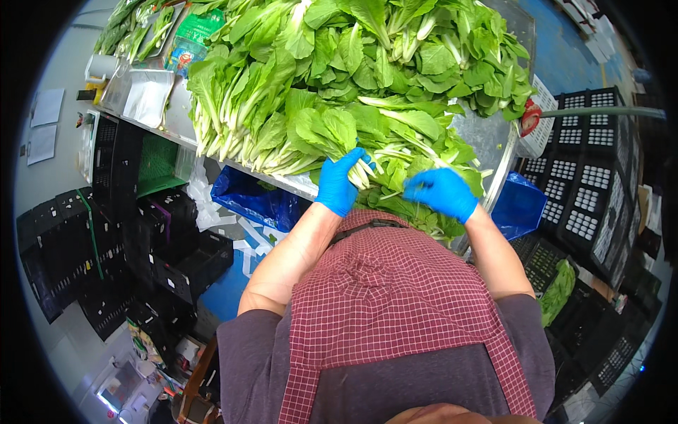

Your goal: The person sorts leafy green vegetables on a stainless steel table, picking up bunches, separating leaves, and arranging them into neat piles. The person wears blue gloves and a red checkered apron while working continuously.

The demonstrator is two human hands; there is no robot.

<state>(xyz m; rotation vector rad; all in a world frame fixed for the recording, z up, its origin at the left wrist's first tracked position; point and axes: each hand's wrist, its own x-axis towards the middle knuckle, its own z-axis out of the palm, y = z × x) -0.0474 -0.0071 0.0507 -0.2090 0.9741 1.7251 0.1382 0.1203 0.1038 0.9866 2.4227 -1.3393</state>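
Observation:
My left hand, in a blue glove, is closed round the pale stems of a bunch of leafy greens. The leaves of that bunch point away from me, and its white stem ends stick out to the right of my fingers. To the right, my blue-gloved right hand is above loose leaves at the near edge of the pile. Its fingers are bent together and point left; anything between them is hidden. A big heap of the same greens covers most of the metal table.
Blue-lined bins sit below the table edge at left and right. A white tray and a green bag lie at the table's left. Black crates are stacked at right, others at left. Paper strips litter the floor.

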